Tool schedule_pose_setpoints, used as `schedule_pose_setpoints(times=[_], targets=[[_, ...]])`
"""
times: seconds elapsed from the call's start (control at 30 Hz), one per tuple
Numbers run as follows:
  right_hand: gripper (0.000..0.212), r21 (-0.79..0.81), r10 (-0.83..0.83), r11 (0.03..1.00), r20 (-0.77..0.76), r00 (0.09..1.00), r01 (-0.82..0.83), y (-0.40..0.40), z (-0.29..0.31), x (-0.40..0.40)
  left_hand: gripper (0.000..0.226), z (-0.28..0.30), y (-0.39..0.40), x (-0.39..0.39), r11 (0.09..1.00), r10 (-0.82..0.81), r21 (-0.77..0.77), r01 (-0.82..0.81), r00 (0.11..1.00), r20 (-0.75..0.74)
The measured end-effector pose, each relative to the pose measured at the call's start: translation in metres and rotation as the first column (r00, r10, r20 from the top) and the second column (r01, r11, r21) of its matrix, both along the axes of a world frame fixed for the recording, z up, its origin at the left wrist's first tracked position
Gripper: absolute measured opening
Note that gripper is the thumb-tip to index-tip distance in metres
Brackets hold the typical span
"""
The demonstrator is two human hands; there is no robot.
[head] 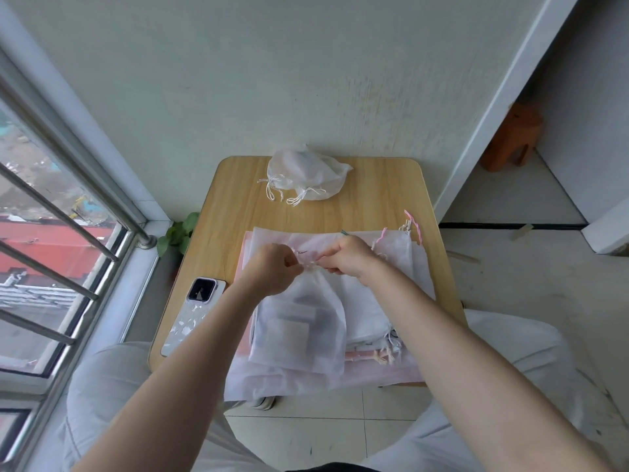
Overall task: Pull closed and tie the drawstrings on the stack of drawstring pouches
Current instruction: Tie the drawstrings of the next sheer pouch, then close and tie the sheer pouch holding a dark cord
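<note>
Both hands pinch the top pouch (299,321) cords: left hand (272,270), right hand (349,255); grip clamped; pull evenly outward, snug knot against gathered neck (311,267).

Lying at lower left on a wooden table (381,199): a phone (194,316) in a pale case. Peeking out beside the table's left edge, a green plant (178,233); standing at upper right, an orange stool (512,141).

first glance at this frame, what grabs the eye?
Both hands, the left hand and right hand, pinch the gathered neck of a translucent pouch atop the flat stack mid-table. Finished tied pouches sit at the far edge; a phone lies left.
</note>
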State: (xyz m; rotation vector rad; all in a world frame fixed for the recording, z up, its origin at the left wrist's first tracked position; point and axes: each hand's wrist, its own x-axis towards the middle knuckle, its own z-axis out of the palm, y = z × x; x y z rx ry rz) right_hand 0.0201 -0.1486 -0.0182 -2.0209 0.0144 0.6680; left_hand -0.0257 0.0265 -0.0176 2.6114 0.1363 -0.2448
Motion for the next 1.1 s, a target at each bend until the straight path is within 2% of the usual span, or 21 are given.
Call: schedule_pose_setpoints(times=[0.07, 0.2, 0.27, 0.3, 0.37, 0.4, 0.47, 0.53, 0.6, 0.63, 0.67, 0.73, 0.8, 0.83, 0.9, 0.93, 0.97, 1.03, 1.1], targets=[[0.004, -0.104, -0.018, 0.994, 0.130, 0.991, 0.032, -0.004, -0.006, 0.002, 0.019, 0.003, 0.006, 0.001, 0.989, -0.074, 0.125, 0.085, 0.993, -0.089], [0.009, -0.167, 0.049, 0.986, 0.211, 0.976, -0.013, 0.003, -0.004, 0.000, 0.023, 0.012, 0.006, 0.002, 0.923, -0.160, 0.296, 0.244, 0.946, -0.282], [0.009, -0.149, 0.085, 0.988, 0.244, 0.966, -0.049, 0.006, 0.001, -0.002, 0.020, 0.014, 0.008, 0.005, 0.944, -0.147, 0.256, 0.210, 0.958, -0.246], [0.009, -0.113, 0.103, 0.991, 0.238, 0.966, -0.078, 0.005, 0.005, -0.002, 0.019, 0.016, 0.010, 0.005, 0.969, -0.142, 0.177, 0.173, 0.974, -0.176], [0.009, -0.011, 0.130, 0.991, 0.199, 0.971, -0.130, 0.005, 0.012, -0.001, 0.045, 0.021, 0.010, 0.005, 0.989, -0.148, -0.007, 0.148, 0.986, -0.072], [0.009, 0.031, 0.127, 0.990, 0.188, 0.974, -0.135, 0.005, 0.015, 0.000, 0.052, 0.024, 0.008, 0.005, 0.985, -0.172, -0.035, 0.170, 0.983, -0.070], [0.010, 0.076, 0.102, 0.990, 0.203, 0.974, -0.120, 0.008, 0.022, 0.002, 0.036, 0.026, 0.001, 0.007, 0.979, -0.203, 0.013, 0.205, 0.975, -0.090], [0.029, 0.018, 0.118, 0.992, 0.229, 0.966, -0.126, 0.008, 0.030, 0.006, 0.022, 0.026, -0.001, 0.011, 0.995, -0.102, -0.008, 0.102, 0.992, -0.076], [0.058, -0.193, 0.236, 0.961, 0.192, 0.953, -0.199, 0.002, 0.035, 0.014, 0.019, 0.028, 0.005, 0.018, 0.993, 0.089, -0.082, -0.090, 0.996, -0.013], [0.058, -0.316, 0.304, 0.917, 0.155, 0.940, -0.244, -0.001, 0.038, 0.017, 0.019, 0.028, 0.009, 0.021, 0.974, 0.179, -0.141, -0.176, 0.984, 0.007], [0.046, -0.405, 0.345, 0.874, 0.125, 0.930, -0.270, -0.003, 0.039, 0.023, 0.017, 0.029, 0.013, 0.026, 0.946, 0.251, -0.215, -0.245, 0.968, 0.003], [0.016, -0.490, 0.313, 0.844, 0.119, 0.942, -0.218, 0.001, 0.039, 0.037, 0.017, 0.031, 0.017, 0.037, 0.875, 0.345, -0.342, -0.341, 0.937, -0.051], [0.015, -0.499, 0.223, 0.861, 0.189, 0.956, -0.102, 0.010, 0.042, 0.058, 0.020, 0.034, 0.018, 0.055, 0.799, 0.395, -0.446, -0.403, 0.911, -0.116], [0.017, -0.472, 0.177, 0.881, 0.260, 0.949, -0.034, 0.016, 0.045, 0.073, 0.020, 0.036, 0.018, 0.068, 0.732, 0.426, -0.522, -0.437, 0.892, -0.149], [0.019, -0.391, 0.124, 0.918, 0.447, 0.886, 0.069, 0.027, 0.059, 0.100, 0.016, 0.044, 0.018, 0.093, 0.565, 0.477, -0.674, -0.476, 0.855, -0.204], [0.026, -0.338, 0.117, 0.938, 0.516, 0.849, 0.077, 0.033, 0.069, 0.110, 0.017, 0.049, 0.019, 0.105, 0.506, 0.487, -0.717, -0.480, 0.845, -0.222], [0.039, -0.291, 0.123, 0.955, 0.557, 0.821, 0.055, 0.039, 0.078, 0.120, 0.023, 0.051, 0.020, 0.118, 0.486, 0.487, -0.725, -0.488, 0.840, -0.239], [0.055, -0.262, 0.157, 0.965, 0.591, 0.791, 0.004, 0.049, 0.086, 0.130, 0.034, 0.049, 0.023, 0.131, 0.532, 0.484, -0.665, -0.524, 0.833, -0.268], [0.048, -0.290, 0.196, 0.957, 0.580, 0.790, -0.025, 0.051, 0.079, 0.131, 0.032, 0.037, 0.026, 0.131, 0.612, 0.502, -0.563, -0.556, 0.823, -0.266]])
